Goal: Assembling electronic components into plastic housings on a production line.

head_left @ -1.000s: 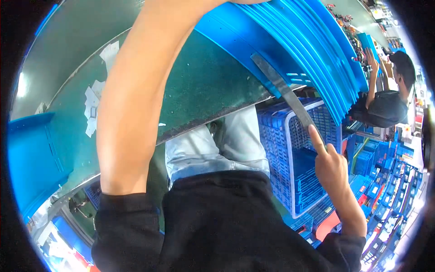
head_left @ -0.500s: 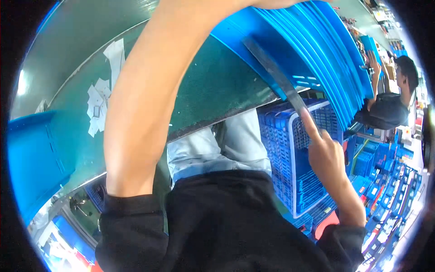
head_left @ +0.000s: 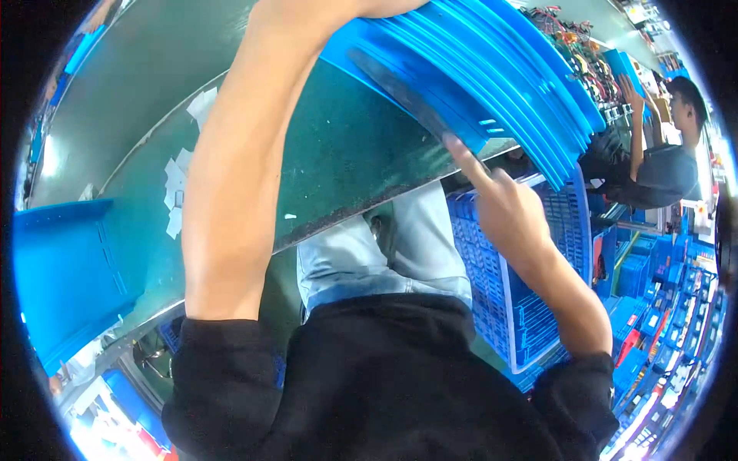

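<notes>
My right hand (head_left: 513,219) is closed round the near end of a flat grey metal file (head_left: 400,91), its index finger stretched along the blade. The file lies against the lower edge of the nearest of several blue sheet panels (head_left: 492,84), which stand close together like leaves and have small slots near one corner. At the top edge of the picture my left hand (head_left: 384,6) rests at the panels' upper side. Its fingers are mostly cut off, so their grip is hidden.
The green worktable (head_left: 354,154) carries scraps of white paper (head_left: 175,192). A separate blue panel (head_left: 65,269) lies at the left. Below the table edge, right of my legs, stands a blue plastic crate (head_left: 507,307). A co-worker (head_left: 665,169) handles a blue piece at the far right.
My right hand and the file have moved left and toward the table, along the panel's edge. The stack and my left hand also sit further left in the picture.
</notes>
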`<state>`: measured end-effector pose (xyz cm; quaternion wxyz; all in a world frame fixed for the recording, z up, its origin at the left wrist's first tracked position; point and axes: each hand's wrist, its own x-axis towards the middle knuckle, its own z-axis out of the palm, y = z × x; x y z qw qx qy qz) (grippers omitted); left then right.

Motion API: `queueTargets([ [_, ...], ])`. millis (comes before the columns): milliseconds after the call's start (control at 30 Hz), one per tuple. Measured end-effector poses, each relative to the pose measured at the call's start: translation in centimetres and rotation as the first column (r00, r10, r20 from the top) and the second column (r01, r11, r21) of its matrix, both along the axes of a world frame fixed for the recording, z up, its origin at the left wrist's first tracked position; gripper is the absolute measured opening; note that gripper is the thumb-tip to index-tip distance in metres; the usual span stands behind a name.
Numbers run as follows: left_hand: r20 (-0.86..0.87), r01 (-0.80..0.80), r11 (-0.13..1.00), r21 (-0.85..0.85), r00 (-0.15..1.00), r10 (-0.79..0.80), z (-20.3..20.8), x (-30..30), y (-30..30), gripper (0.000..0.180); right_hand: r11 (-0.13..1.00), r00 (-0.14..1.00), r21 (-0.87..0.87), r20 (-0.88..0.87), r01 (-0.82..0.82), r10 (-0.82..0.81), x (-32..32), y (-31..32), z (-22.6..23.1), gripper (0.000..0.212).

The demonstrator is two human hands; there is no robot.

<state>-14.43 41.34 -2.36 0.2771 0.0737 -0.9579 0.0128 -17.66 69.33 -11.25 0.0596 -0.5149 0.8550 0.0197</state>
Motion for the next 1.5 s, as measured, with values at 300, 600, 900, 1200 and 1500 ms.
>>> queueTargets([
  [300,-0.134,0.097,0.994,-0.048,0.986,-0.102,0.4,1.5,0.8,0.034,0.973,0.99,0.199,-0.105,0.117,-0.098,1.3,5.9,2.5,0.078],
  [600,-0.13,0.099,0.978,-0.183,0.984,-0.124,0.4,1.9,0.1,0.018,0.999,0.997,-0.009,-0.057,-0.052,0.052,0.6,-2.5,-0.2,0.078],
  [900,-0.033,0.087,0.975,-0.206,0.995,-0.096,0.9,2.1,0.9,0.014,0.985,0.996,0.156,-0.064,0.074,-0.065,2.1,3.1,2.2,0.075],
  [1200,-0.065,0.069,0.995,-0.074,0.995,-0.073,1.0,2.0,0.4,0.038,1.0,0.999,0.0,-0.03,-0.016,0.016,0.5,3.0,1.6,0.077],
  [1500,-0.121,0.12,0.992,-0.028,0.985,-0.122,1.9,1.9,1.6,0.05,0.995,1.0,0.101,0.023,-0.015,0.013,0.1,5.3,1.5,0.078],
])
